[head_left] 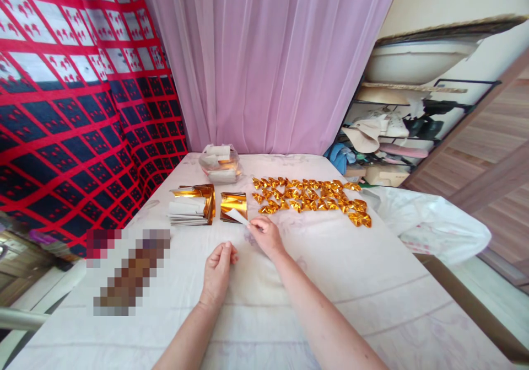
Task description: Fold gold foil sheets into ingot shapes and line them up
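Pale tablecloth (256, 320), hands (218, 268) (268, 237) forward, fingers (225, 253) curled

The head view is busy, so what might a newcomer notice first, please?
Probably the shiny gold folded pieces, in rows on the table's far right. Next, perhaps, the red-gridded cloth hanging at the left. Near the middle, the right hand holds a pale slip by the gold sheets.

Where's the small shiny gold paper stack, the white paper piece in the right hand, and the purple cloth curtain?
Small shiny gold paper stack (234, 202), head view: its top surface.
White paper piece (237, 216), head view: its middle.
Purple cloth curtain (268, 61), head view: its middle.
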Available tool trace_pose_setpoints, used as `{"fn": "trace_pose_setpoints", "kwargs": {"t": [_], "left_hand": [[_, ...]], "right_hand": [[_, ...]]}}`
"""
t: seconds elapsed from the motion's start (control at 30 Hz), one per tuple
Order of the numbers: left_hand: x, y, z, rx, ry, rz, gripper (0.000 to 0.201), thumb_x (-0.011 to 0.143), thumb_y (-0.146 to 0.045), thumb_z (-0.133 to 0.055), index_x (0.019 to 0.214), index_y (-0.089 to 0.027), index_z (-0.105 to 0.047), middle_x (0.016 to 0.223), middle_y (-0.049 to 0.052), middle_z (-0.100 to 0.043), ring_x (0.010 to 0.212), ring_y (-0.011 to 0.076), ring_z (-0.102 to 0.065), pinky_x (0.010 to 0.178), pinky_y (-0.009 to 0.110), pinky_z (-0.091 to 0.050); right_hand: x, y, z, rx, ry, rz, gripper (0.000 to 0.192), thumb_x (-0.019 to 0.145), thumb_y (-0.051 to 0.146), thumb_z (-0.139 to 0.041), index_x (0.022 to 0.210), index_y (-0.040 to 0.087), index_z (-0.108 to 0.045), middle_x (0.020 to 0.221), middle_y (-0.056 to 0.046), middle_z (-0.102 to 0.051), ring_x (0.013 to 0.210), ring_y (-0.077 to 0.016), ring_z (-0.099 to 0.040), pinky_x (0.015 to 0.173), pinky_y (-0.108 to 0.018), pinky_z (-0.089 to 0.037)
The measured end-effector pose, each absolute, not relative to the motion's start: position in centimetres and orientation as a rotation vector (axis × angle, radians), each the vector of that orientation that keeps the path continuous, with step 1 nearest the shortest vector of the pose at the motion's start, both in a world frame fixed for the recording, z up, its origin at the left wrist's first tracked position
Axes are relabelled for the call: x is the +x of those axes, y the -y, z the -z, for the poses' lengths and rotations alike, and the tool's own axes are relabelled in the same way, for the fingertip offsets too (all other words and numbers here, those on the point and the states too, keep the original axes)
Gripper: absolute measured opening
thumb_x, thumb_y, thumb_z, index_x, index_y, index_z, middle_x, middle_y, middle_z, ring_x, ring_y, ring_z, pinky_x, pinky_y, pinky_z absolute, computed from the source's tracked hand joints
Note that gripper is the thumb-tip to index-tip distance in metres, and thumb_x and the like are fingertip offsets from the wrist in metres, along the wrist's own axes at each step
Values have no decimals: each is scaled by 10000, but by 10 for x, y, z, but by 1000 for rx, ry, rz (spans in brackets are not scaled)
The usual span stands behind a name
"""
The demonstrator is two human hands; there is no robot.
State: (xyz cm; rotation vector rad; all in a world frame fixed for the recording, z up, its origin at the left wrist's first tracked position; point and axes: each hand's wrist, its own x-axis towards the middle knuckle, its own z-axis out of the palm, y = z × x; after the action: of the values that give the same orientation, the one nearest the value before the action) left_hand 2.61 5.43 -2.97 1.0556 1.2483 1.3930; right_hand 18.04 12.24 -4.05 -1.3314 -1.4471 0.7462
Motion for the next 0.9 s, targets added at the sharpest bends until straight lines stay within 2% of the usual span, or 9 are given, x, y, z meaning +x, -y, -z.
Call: {"fn": "trace_pose_setpoints", "kwargs": {"t": [0.13,0.3,0.4,0.53,0.6,0.67,0.73,0.8,0.9], "left_hand": [[23,-56,33,1022,-1235,-1395,510,733,-682,-607,644,-180,-586,556,-23,-532,568,133,-524,625,258,-470],[21,-57,37,999,-1228,-1418,486,754,-666,-597,750,-182,-623,608,-26,-531,622,138,-548,684,267,-492],[20,-56,37,1005,-1232,-1431,489,737,-660,-620,872,-191,-646,773,3,-610,704,147,-583,741,282,-501],[20,-49,31,1236,-1212,-1344,495,768,-625,-610,1028,-209,-678,1054,76,-681,1002,236,-617,919,362,-477],[21,-45,26,1494,-1150,-1237,468,834,-594,-540,1063,-214,-688,1156,104,-679,1123,266,-588,1004,413,-428],[23,-42,22,1732,-1059,-1117,395,845,-554,-540,965,-223,-720,1198,114,-676,1174,289,-567,1039,444,-394],[25,-39,21,1872,-1004,-1022,312,832,-508,-580,816,-233,-726,1152,106,-703,1163,299,-574,1039,454,-387],[26,-38,23,1896,-1000,-978,268,837,-466,-594,766,-237,-714,1059,94,-735,1091,285,-614,1013,444,-408],[26,-38,29,1832,-1035,-1007,251,853,-417,-593,988,-240,-709,947,76,-756,983,244,-659,965,401,-451]], "right_hand": [[208,-99,44,-1175,1074,-976,262,794,477,-499,761,229,-575,763,-3,-642,746,-175,-596,702,-298,-476],[232,-75,37,-1021,852,-1243,276,705,487,-629,750,236,-522,716,14,-633,693,-170,-600,650,-299,-488],[241,-67,32,-988,825,-1373,264,657,435,-688,724,225,-544,637,29,-596,595,-143,-552,561,-253,-439],[250,-56,27,-1020,877,-1499,233,593,371,-719,682,201,-584,538,44,-544,477,-117,-487,477,-225,-381],[252,-54,25,-1056,909,-1494,235,590,382,-706,678,199,-588,535,38,-547,464,-121,-490,462,-229,-382],[254,-57,25,-1107,932,-1426,251,600,414,-685,688,202,-584,547,34,-553,473,-126,-500,465,-232,-392],[255,-62,27,-1174,948,-1303,282,619,461,-661,714,206,-584,566,33,-559,496,-128,-507,480,-232,-398],[257,-68,31,-1259,962,-1144,313,647,507,-628,734,209,-589,570,33,-556,512,-130,-505,483,-227,-387],[259,-73,37,-1413,999,-903,312,675,512,-601,747,209,-619,578,24,-578,544,-149,-523,523,-246,-410]]}}
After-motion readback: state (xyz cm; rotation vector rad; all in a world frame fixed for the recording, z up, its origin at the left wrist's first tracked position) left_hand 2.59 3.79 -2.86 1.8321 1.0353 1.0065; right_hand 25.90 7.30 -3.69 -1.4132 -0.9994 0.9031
